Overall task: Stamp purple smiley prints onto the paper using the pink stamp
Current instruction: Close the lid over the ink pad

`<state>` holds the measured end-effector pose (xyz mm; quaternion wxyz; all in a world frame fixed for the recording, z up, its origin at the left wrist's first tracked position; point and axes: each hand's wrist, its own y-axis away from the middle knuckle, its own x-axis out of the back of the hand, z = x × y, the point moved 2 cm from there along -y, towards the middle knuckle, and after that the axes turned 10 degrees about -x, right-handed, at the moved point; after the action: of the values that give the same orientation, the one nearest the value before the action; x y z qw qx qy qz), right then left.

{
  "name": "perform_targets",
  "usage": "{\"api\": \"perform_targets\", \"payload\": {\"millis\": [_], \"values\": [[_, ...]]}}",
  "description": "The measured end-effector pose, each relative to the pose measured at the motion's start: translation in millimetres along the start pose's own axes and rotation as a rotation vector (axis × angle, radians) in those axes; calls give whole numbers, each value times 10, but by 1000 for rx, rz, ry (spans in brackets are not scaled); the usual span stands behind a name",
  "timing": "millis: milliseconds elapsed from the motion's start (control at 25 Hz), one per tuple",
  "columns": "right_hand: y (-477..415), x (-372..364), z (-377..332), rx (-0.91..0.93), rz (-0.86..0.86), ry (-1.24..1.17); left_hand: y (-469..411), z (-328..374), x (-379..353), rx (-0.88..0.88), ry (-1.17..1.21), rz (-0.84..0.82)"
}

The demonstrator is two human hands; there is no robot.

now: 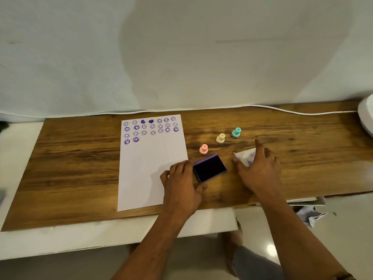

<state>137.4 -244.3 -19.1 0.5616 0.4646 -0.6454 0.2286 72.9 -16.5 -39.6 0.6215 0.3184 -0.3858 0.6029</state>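
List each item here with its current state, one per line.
pink stamp: upright, untouched
cream stamp: upright
teal stamp: upright
ink pad: open, uncovered
paper: flat, top rows stamped
left hand: steadying ink pad
right hand: open, on stained white piece

Dark-grained brown wooden surface point(80, 158) with a soft sheen, matt white paper sheet point(149, 170), smooth pink plastic stamp point(203, 149), matt dark purple ink pad point(210, 168), creased pale cloth backdrop point(80, 57)
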Motion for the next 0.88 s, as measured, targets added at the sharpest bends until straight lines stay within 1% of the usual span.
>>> {"api": "perform_targets", "payload": {"millis": [160, 240, 320, 440, 480, 600, 720, 880], "values": [[-2, 25, 0, -12, 27, -69, -19, -53, -37, 58, 79, -1], [61, 37, -57, -37, 6, -186, -27, -76, -35, 92, 121, -10], [262, -19, -197, -8, -26, -290, -47, -99, -24, 119, 142, -25], [652, -236, -425, 149, -2, -249, -62, -102, -21, 152, 163, -26], [730, -296, -484, 176, 17, -215, -61, -95, -18, 163, 174, -28], [792, -387, -566, 209, 104, -104, -62, -88, -18, 196, 172, -67], [780, -416, -568, 245, 179, -90, -85, -96, -23, 205, 163, -78], [758, -455, -565, 244, 163, -81, -98, -75, -5, 188, 156, -71]]}}
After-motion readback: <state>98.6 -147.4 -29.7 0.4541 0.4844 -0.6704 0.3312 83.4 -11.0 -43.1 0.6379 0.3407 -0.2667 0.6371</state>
